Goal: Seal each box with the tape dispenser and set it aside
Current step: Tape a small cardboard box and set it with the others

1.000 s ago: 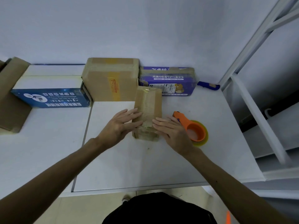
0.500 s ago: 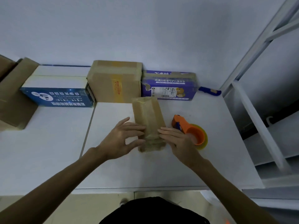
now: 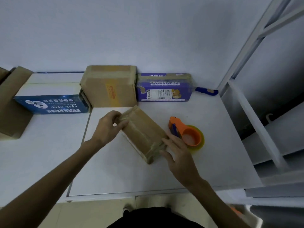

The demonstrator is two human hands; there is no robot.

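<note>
The small brown box point(image 3: 143, 134) lies in the middle of the white counter point(image 3: 115, 175). A moment ago it pointed straight away from the person. Now it has been turned and lies slanted. Shiny tape already runs along its top.

The left hand point(image 3: 107, 127) has moved to the far end of the box, and its fingers are curled over that end, gripping it. The right hand point(image 3: 177, 155) is at the near end, with its fingers spread and pressed against the cardboard.

The orange tape dispenser point(image 3: 185, 132) sits on the counter just beside the box, close to the right hand. Nobody is holding it.

I think the box is being turned so its ends can be checked or pressed down. It may be nearly done, ready to go with the others.

At the back wall stand a big brown box point(image 3: 110, 89), a purple box point(image 3: 164, 88) and a blue box point(image 3: 52, 102).
</note>
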